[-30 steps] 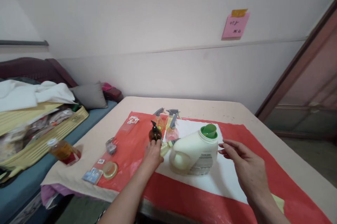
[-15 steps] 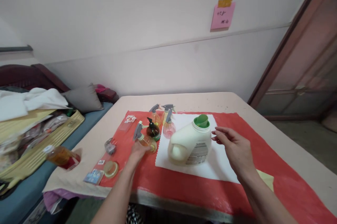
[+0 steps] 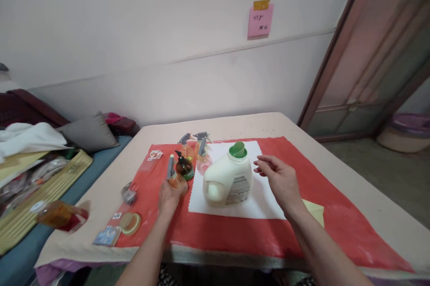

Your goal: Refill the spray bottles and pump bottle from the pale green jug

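Observation:
My left hand (image 3: pixel 169 196) is closed around a spray bottle (image 3: pixel 178 182) of orange liquid with a grey trigger head; the hand hides part of the bottle. My right hand (image 3: pixel 280 181) hovers just right of a large white jug (image 3: pixel 221 183), apart from it. Nothing shows between its slightly parted, curved fingers. The jug stands on a white sheet (image 3: pixel 265 207), with a green cup-like piece (image 3: pixel 238 150) in its mouth. Beside the held bottle are a brown pump bottle (image 3: pixel 184 167) and a pink spray bottle (image 3: pixel 203 163). Two more spray bottles (image 3: pixel 187 149) stand behind.
A red cloth (image 3: pixel 218 234) covers much of the table (image 3: pixel 157 133). On the left lie a round lid (image 3: pixel 130 223), a blue packet (image 3: pixel 107 236), a crumpled grey piece (image 3: pixel 128 193) and an amber bottle (image 3: pixel 62 215). A yellow paper (image 3: pixel 315 212) lies by my right forearm.
My left hand has turned the orange spray bottle more upright. The view has shifted, so the table's things appear further left. My right hand stays beside the jug.

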Available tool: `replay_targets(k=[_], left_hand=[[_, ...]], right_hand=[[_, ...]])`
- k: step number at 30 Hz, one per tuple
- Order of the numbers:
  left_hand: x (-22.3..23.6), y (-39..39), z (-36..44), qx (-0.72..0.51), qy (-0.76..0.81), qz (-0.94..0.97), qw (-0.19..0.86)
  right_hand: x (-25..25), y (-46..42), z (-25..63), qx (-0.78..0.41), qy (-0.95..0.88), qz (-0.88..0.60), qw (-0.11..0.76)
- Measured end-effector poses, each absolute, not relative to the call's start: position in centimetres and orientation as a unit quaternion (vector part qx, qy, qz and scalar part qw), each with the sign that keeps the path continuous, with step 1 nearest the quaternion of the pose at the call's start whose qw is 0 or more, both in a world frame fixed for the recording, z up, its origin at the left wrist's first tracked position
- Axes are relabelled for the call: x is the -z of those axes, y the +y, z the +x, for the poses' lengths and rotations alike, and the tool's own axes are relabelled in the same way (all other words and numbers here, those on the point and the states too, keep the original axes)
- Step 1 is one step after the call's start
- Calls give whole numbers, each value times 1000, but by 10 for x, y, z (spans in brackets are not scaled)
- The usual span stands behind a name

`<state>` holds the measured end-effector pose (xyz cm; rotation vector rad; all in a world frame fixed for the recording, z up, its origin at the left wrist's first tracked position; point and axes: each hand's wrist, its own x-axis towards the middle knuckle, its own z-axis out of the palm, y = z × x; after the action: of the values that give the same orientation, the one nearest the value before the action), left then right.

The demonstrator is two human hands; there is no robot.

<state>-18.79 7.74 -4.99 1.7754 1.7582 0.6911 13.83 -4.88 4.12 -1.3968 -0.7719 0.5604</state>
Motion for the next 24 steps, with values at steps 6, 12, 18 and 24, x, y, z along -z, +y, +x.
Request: replay_targets(k=[6, 12, 18, 24], left_hand=[[45, 77, -187, -276, 727, 593, 209], [13, 61, -180, -410, 709, 563, 113], [6, 36, -128, -503, 523, 647, 234], [11, 54, -85, -384, 465, 673, 428]], right_hand=[[-42, -51, 140, -249, -339, -615, 667], [-42, -49, 145, -245, -338, -608, 676], [-36, -43, 147, -241, -338, -612, 673], [-40, -48, 178, -207, -302, -629, 686]])
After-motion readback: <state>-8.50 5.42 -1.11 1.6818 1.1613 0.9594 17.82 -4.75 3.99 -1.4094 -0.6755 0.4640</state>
